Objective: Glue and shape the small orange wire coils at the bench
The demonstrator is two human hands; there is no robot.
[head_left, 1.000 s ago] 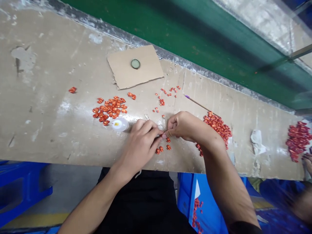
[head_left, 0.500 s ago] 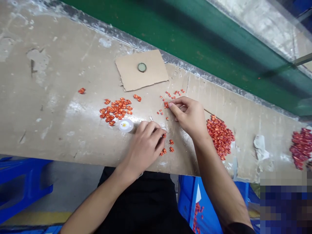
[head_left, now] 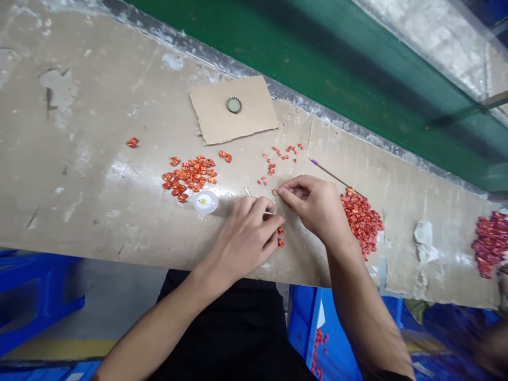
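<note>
Now the right hand (head_left: 313,206) has drawn back from the scattered crinkly orange bits (head_left: 271,168) to the left hand (head_left: 248,238), both pinched shut on something too tiny to tell.

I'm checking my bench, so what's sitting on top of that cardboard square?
One bottle cap lies on the cardboard square, near its far edge. Nothing else shows on top. Whatever is beneath the cardboard is covered.

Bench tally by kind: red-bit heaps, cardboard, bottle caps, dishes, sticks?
Heaps of small orange-red pieces: 3
Brown cardboard square: 1
Crimped metal bottle cap: 1
White round plastic dish: 1
Thin purple-tipped stick: 1
Total: 7
</note>
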